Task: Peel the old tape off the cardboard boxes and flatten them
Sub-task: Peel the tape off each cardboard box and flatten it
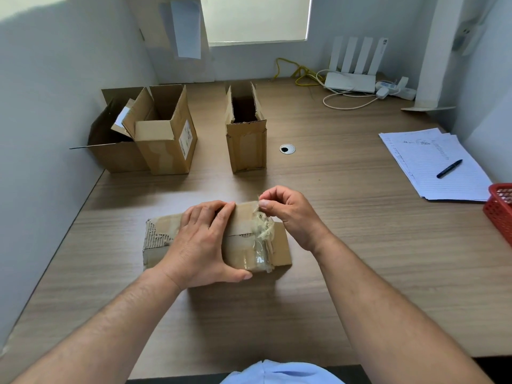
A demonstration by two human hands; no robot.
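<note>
A small closed cardboard box (279,239) lies on the wooden table in front of me. My left hand (202,242) grips it across the top, fingers over the far edge and thumb on the near side. Crumpled clear tape (263,231) runs over the box's right part, partly lifted. My right hand (288,212) pinches the upper end of that tape at the box's far edge. Three open boxes stand upright farther back: a dark one (110,151) at the left, a second (166,142) beside it, and a narrow one (246,142) in the middle.
White lined sheets (432,167) with a black pen (449,168) lie at the right. A red mesh basket (498,209) sits at the right edge. A white router (350,79) with cables stands at the back right. A cable hole (287,148) is in the tabletop.
</note>
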